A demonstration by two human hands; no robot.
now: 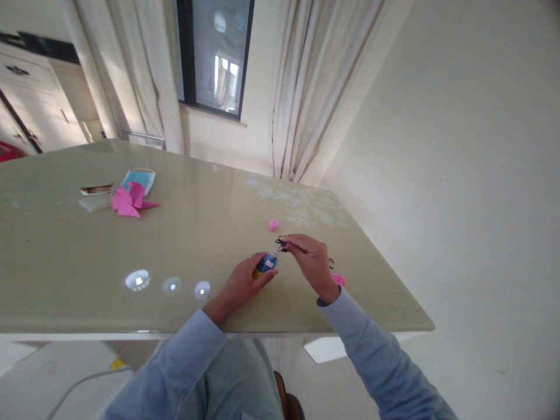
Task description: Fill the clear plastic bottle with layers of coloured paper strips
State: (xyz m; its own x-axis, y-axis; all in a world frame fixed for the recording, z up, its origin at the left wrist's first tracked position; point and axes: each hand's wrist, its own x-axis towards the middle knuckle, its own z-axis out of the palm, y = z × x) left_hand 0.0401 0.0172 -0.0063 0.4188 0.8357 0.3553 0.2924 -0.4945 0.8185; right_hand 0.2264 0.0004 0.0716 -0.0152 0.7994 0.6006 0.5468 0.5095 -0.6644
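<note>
My left hand (245,280) is wrapped round a small clear bottle (268,262) with blue and some yellow in it, tilted with its mouth toward my right hand. Right at that mouth, my right hand (310,256) pinches a small bunch of thin black loops (281,240) that look like hair ties. A little beyond the hands, a pink round cap (273,225) lies on the table. Partly hidden behind my right wrist are a pink thing (338,280) and another black loop (331,262).
The glossy pale green table (196,233) ends near my lap. Farther left lie a pink folded paper shape (131,201), a blue face mask (142,179) and a small flat packet (97,189). A white wall (472,192) rises at the right.
</note>
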